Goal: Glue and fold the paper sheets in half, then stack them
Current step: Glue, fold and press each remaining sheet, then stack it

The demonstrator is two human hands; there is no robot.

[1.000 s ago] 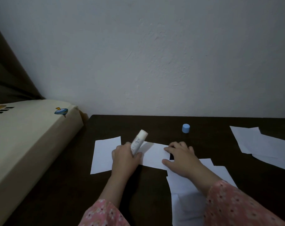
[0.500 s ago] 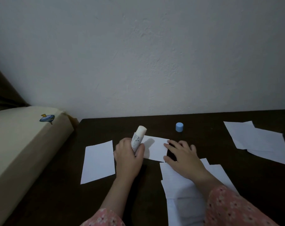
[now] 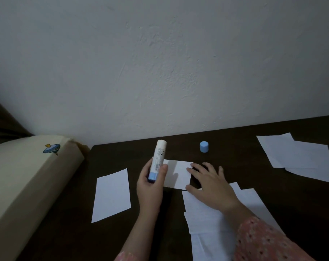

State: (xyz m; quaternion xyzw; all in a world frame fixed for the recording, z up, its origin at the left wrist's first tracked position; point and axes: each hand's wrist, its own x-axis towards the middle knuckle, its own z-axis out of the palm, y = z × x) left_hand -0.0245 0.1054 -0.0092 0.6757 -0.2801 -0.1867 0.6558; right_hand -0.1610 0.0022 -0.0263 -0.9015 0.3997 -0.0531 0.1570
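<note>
Two hands, one glue stick, one loose cap and four groups of paper lie in view on a dark table. The left hand curls its fingers and thumb round the uncapped glue stick, a white cylinder with a blue base held upright above the table. The right hand lies spread and flat, fingertips on the right edge of a small white folded sheet at the middle of the table; its palm rests on a stack of white sheets nearer the person, whose count cannot be told because the sleeve, pink with a small flower pattern, covers part of it and the lower frame edge cuts it off. A single white sheet lies flat to the left, well apart from the rest. At far right at least two overlapping sheets run off the frame. The blue cap, a short cylinder, stands behind the folded sheet. A cream box with a spinning-top picture lies at left, partly cut off. The wall is rough white plaster.
</note>
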